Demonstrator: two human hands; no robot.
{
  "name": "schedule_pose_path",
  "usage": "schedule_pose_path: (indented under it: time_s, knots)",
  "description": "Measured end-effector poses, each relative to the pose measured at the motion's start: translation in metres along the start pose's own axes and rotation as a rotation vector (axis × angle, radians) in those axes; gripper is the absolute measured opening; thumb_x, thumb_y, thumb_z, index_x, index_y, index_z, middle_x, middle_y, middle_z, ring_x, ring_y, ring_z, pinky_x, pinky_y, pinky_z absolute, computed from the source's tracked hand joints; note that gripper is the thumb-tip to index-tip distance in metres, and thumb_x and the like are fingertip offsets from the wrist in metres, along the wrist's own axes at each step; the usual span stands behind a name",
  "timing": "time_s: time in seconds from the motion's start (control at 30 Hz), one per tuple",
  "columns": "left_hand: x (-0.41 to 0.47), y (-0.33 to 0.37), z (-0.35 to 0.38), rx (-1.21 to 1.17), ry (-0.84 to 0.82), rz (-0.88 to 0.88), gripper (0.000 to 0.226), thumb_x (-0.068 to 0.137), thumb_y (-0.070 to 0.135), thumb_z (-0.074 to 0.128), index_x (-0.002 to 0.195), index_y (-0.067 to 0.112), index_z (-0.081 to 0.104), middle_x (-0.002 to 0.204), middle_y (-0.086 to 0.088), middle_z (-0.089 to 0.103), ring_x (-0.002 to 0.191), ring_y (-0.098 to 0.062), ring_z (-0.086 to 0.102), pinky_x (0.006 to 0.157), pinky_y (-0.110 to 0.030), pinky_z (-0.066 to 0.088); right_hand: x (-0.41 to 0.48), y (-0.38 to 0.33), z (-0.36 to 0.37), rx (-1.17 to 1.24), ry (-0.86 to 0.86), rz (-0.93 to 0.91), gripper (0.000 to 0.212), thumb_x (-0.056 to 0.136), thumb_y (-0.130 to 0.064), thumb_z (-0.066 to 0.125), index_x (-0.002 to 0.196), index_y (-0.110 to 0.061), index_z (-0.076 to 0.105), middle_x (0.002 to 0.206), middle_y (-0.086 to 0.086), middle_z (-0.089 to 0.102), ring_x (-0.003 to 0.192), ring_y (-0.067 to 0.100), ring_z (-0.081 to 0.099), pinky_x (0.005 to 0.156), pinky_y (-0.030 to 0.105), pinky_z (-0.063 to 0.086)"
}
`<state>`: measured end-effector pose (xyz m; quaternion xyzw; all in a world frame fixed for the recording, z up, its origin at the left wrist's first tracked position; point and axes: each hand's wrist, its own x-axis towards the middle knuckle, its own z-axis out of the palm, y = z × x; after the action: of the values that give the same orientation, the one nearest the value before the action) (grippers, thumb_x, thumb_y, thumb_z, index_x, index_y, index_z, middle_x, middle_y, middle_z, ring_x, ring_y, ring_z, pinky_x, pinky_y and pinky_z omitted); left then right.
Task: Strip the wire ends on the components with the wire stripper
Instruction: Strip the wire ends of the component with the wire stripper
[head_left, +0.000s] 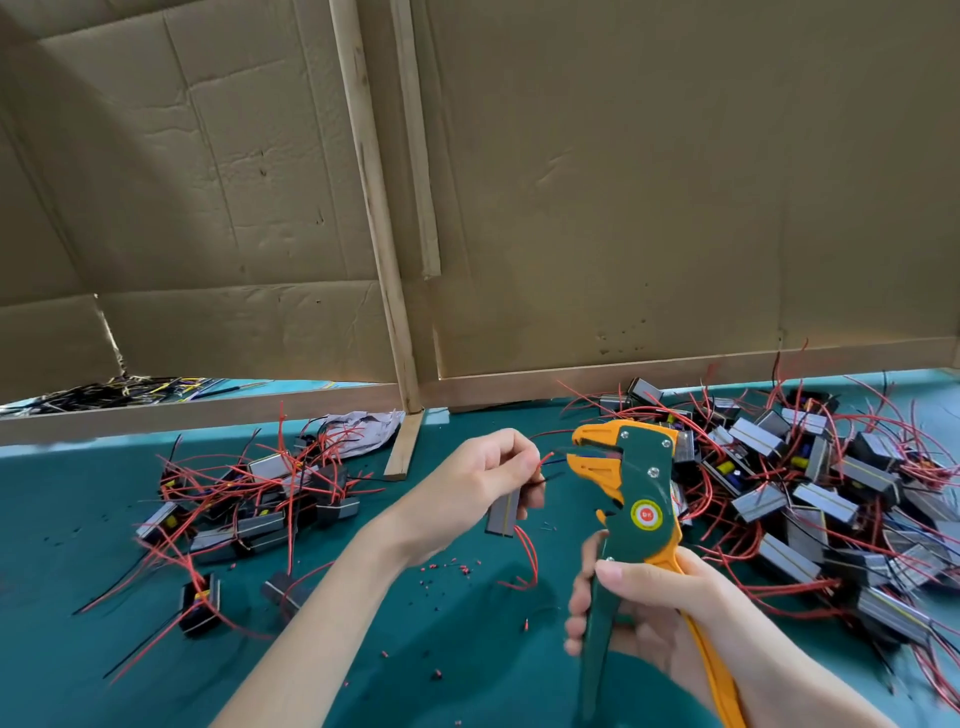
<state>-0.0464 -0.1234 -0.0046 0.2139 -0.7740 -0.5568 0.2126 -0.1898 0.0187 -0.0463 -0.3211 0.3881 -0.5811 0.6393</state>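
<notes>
My right hand (639, 608) grips the handles of a green and orange wire stripper (628, 499), which stands upright with its jaws pointing left. My left hand (478, 483) holds a small grey component (503, 514) below its fingers and pinches thin red and blue wires (548, 460) whose ends reach toward the stripper's jaws. Another red wire (527, 556) loops down from the component. A heap of the same components (810, 493) with red wires lies at the right, and a smaller heap (249, 509) at the left.
The work goes on over a teal table (78, 649) scattered with small red insulation scraps (462, 569). Cardboard walls on wooden slats (387, 270) close off the back. A crumpled paper (363, 426) and a bundle of dark wires (119, 392) lie near the back edge.
</notes>
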Motion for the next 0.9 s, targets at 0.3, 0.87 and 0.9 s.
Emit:
schedule_pose_path:
  time_s: [0.3, 0.87, 0.9]
  knots:
    - [0.000, 0.007, -0.009, -0.166, 0.246, 0.038, 0.016, 0.101, 0.018, 0.044, 0.088, 0.009, 0.048, 0.074, 0.002, 0.051, 0.062, -0.009, 0.061, 0.097, -0.057, 0.047, 0.001, -0.002, -0.003, 0.054, 0.026, 0.036, 0.038, 0.042, -0.009, 0.083, 0.076, 0.005, 0.069, 0.076, 0.028, 0.059, 0.066, 0.040, 0.063, 0.061, 0.047, 0.057]
    - [-0.003, 0.015, 0.007, 0.268, 0.204, 0.273, 0.007, 0.096, 0.018, 0.057, 0.088, 0.019, 0.059, 0.076, -0.003, 0.059, 0.080, -0.035, 0.057, 0.066, -0.026, 0.043, -0.004, -0.010, -0.001, 0.031, -0.111, -0.001, 0.029, 0.051, -0.008, 0.077, 0.076, 0.002, 0.067, 0.075, 0.027, 0.058, 0.067, 0.039, 0.062, 0.065, 0.047, 0.056]
    - [-0.003, 0.015, 0.007, 0.261, 0.198, 0.270, 0.008, 0.095, 0.018, 0.058, 0.088, 0.020, 0.059, 0.074, 0.001, 0.058, 0.079, -0.035, 0.057, 0.066, -0.026, 0.044, -0.004, -0.010, -0.001, 0.027, -0.112, -0.001, 0.028, 0.052, -0.008, 0.077, 0.076, 0.002, 0.067, 0.076, 0.026, 0.058, 0.067, 0.039, 0.062, 0.065, 0.047, 0.056]
